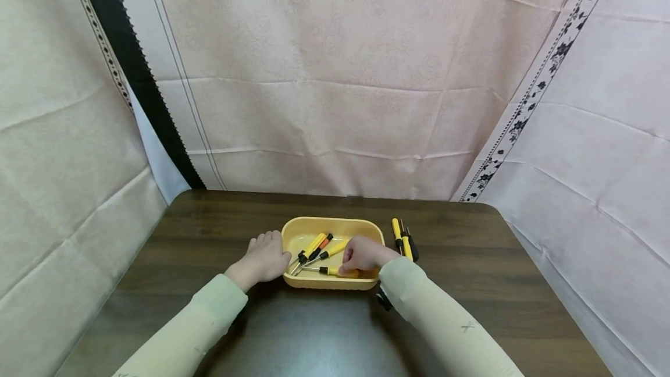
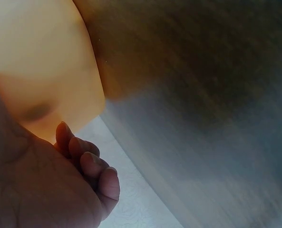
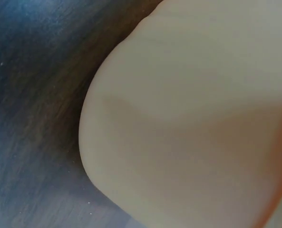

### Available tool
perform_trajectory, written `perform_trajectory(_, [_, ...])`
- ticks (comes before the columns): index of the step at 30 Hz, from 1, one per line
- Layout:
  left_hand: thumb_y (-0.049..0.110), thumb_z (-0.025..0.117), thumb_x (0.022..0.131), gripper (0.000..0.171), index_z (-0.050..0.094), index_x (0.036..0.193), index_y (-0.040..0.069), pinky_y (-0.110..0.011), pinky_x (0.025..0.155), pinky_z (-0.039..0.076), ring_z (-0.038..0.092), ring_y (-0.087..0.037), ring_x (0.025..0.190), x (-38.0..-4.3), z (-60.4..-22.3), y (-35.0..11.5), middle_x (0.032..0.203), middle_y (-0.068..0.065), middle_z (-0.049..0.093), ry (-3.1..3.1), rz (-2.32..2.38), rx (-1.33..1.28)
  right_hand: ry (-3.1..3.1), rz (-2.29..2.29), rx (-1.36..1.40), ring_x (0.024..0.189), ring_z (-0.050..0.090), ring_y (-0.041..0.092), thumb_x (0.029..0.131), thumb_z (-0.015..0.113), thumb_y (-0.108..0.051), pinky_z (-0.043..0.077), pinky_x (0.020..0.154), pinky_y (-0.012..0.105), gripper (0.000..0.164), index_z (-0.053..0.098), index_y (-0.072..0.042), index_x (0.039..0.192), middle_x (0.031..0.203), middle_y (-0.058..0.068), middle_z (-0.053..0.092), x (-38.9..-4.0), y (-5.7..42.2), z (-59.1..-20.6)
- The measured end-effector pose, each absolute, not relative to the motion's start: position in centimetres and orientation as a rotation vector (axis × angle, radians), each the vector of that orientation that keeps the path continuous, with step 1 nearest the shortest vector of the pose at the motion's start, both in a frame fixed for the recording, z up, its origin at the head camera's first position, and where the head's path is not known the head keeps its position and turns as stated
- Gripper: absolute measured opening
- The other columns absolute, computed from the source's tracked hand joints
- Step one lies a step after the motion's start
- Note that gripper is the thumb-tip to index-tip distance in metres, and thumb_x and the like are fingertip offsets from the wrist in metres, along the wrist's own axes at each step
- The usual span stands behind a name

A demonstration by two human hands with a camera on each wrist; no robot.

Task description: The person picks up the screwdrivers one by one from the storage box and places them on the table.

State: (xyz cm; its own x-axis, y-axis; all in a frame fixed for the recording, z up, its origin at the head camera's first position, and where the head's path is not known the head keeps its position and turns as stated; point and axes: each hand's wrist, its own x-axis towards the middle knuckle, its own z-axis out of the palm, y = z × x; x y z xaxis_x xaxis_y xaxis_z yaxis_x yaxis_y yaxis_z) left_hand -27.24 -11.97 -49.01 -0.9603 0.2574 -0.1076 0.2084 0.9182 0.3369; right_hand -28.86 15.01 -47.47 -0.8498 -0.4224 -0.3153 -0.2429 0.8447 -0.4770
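Note:
A yellow plastic tray [image 1: 335, 284] stands on the table with several screwdrivers inside. My left hand [image 1: 266, 258] holds the tray's left end, its thumb at the rim. In the left wrist view the curled fingers [image 2: 108, 183] of that hand lie close to the tray's outer wall [image 2: 50, 61]. My right hand [image 1: 361, 253] reaches over the right rim and pinches the handle of a yellow-and-black screwdriver [image 1: 330, 271] low in the tray. Another yellow screwdriver [image 1: 335, 249] lies just behind it. An orange-and-black screwdriver [image 1: 321, 245] and a yellow one [image 1: 312, 245] lie to the left.
Several yellow-and-black tools [image 1: 403, 239] lie side by side on the dark wooden table [image 1: 209, 214], right of the tray. Pale cloth [image 1: 335, 74] hangs behind the table and at both sides. The right wrist view shows mostly the tray's outer wall [image 3: 179, 95].

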Motion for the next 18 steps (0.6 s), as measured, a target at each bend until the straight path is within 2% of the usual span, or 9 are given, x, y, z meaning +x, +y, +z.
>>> perform_trajectory(6, [0.034,0.049,0.095,0.05,0.043,0.126,-0.006,-0.044,0.082,0.031,0.041,-0.028,0.092,-27.19,-48.96,-12.02,0.106,-0.015,0.048,2.941,0.49,0.346,2.607,-0.568,-0.483,0.052,0.048,0.008,0.081,0.078,-0.035,0.036,0.051,0.024,0.026,0.07,-0.015,0.066,0.057,-0.006,0.055,-29.1,14.64,-47.76])
perform_trajectory(18, [0.034,0.048,0.096,0.048,0.044,0.124,-0.004,-0.042,0.08,0.03,0.04,-0.028,0.09,-26.97,-49.19,-11.83,0.103,-0.013,0.047,2.935,0.509,0.324,2.58,-0.591,-0.43,0.05,0.045,0.009,0.081,0.077,-0.034,0.033,0.05,0.024,0.029,0.068,-0.013,0.063,0.053,-0.007,0.049,-29.11,14.76,-48.18])
